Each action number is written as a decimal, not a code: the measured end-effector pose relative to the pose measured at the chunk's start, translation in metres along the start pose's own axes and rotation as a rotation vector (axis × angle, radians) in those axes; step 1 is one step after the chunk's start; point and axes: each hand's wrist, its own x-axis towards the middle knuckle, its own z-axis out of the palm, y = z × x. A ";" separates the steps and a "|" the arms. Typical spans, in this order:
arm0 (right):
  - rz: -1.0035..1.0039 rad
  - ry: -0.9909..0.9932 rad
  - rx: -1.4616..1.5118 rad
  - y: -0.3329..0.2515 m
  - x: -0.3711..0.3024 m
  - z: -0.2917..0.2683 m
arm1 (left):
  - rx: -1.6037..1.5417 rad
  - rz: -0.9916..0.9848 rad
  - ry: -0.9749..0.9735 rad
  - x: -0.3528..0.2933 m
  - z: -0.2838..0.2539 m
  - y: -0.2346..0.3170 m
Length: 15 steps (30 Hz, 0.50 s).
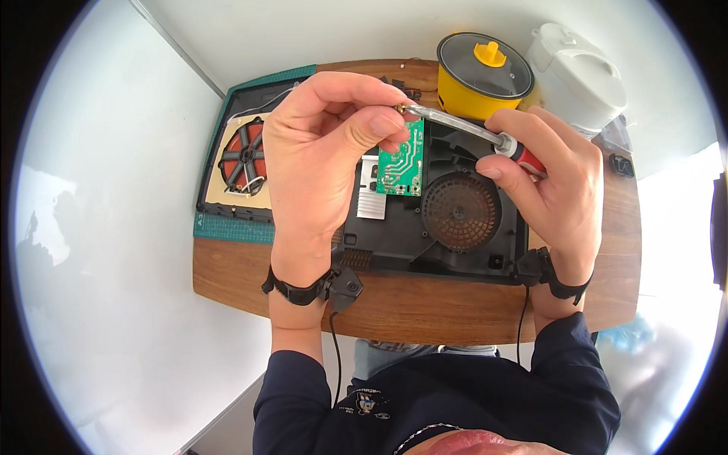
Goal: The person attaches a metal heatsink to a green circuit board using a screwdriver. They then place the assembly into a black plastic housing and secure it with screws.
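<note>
Raised over the work, my left hand [311, 155] pinches a small brass-coloured screw [400, 109] between thumb and fingertips. The tip of a screwdriver [459, 123] meets it there, the metal shaft sloping down to the right. My right hand [557, 171] is closed round the screwdriver's red and black handle. Below both hands lies an open black plastic housing [394, 258] with a round vent grille [461, 211]. Inside it are a green circuit board [402, 168] and a silver heat sink [371, 205]; my left fingers cover part of the board.
At the left, a black-framed panel with a red round coil [241, 152] rests on a green cutting mat [231, 227]. A yellow pot with a glass lid [466, 95] and a white lidded container [576, 80] stand at the back right of the wooden table [432, 315].
</note>
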 end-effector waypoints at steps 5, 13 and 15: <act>0.010 -0.022 -0.001 -0.002 0.000 0.001 | 0.033 -0.001 0.017 -0.002 0.000 0.001; 0.029 -0.016 -0.043 -0.004 -0.001 0.001 | 0.195 0.047 -0.011 -0.002 -0.001 0.004; 0.036 -0.030 -0.074 -0.005 -0.002 0.001 | 0.300 0.067 -0.010 -0.003 -0.002 0.004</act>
